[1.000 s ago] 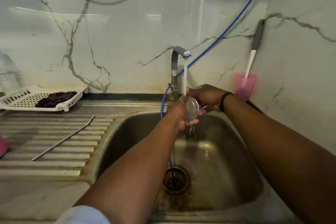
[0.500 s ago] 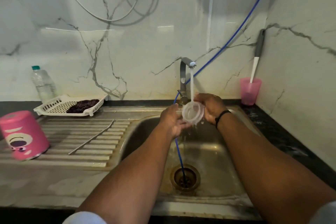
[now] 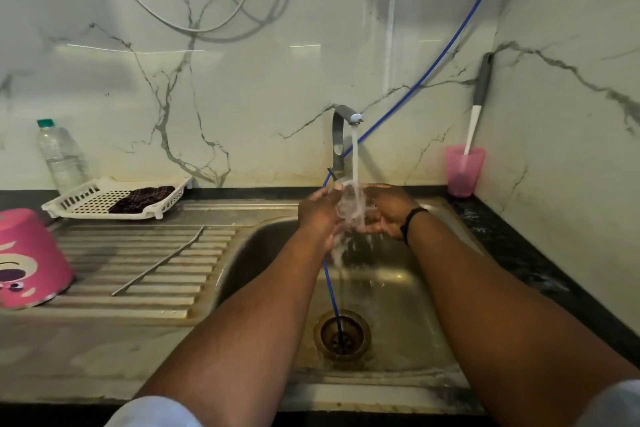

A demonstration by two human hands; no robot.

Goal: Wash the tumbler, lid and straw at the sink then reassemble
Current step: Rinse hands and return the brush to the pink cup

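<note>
Sink [image 3: 426,305] is the landmark, steel basin with water running into it. Left of the sink, on the ribbed drainboard [image 3: 104,302], the pink tumbler [image 3: 31,258] stands upside down near the far left edge, partly cut off by the frame. Between tumbler and sink lies the straw [image 3: 157,262], thin and metal-looking, loose across the ribs. Over the back of the sink the tap [image 3: 341,135] pours straight onto the clear lid [image 3: 348,204], held between both hands. Left hand [image 3: 320,215] grips the lid's near edge, fingers curled round it. Right hand [image 3: 388,213] cups it from the other side, fingers partly bent under it; exact grip blurred by splash.

Risks, my read: the lid is wet, clear and slick, so it could slip and drop into the sink toward the open drain [image 3: 343,334], where a blue hose [image 3: 330,284] already runs down. Hard stream hitting a tilted lid sprays the counter right of the sink, already wet. The straw could roll on the ribs if bumped on the next reach. The tumbler sits close to the edge of view; can't judge how secure it is.
</note>
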